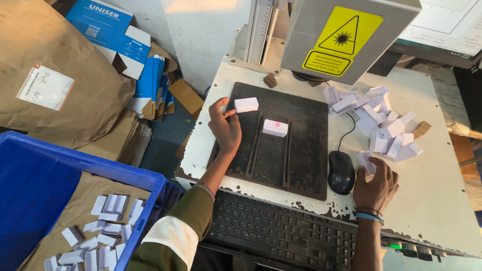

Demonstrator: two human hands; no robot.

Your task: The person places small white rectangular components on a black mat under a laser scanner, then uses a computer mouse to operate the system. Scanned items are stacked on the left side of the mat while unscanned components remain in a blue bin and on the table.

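Since the plate already carries a piece under the red dot, the scene sorts as follows.

Left hand: the left hand [224,128], centre-left of the frame, pinches a small white plastic block [246,104] between thumb and fingertips, fingers narrow around its left end, over the upper left of the black work plate [301,175].

Right hand: the right hand [375,184], lower right, curls over one white piece [364,160] at the near edge of the loose pile [377,120]; the fingers close on it, though how firm the grip is I cannot tell.

Piece on plate: a second white block [275,128] lies between the two upright slots in the plate, with a red light spot on its top, below the grey laser head [346,35].

Doing it well: as I judge it, the held block should stay clear of the red spot, and any block set down should sit square between the slots, flat and not tilted.

Counts: one block in the left hand, one on the plate, one under the right hand; roughly twenty in the pile, too overlapped to count exactly; about twenty more in the blue crate [145,175] at lower left.

Other items: one black mouse [341,172], one black keyboard [281,233], one brown paper sack [75,45] at upper left.
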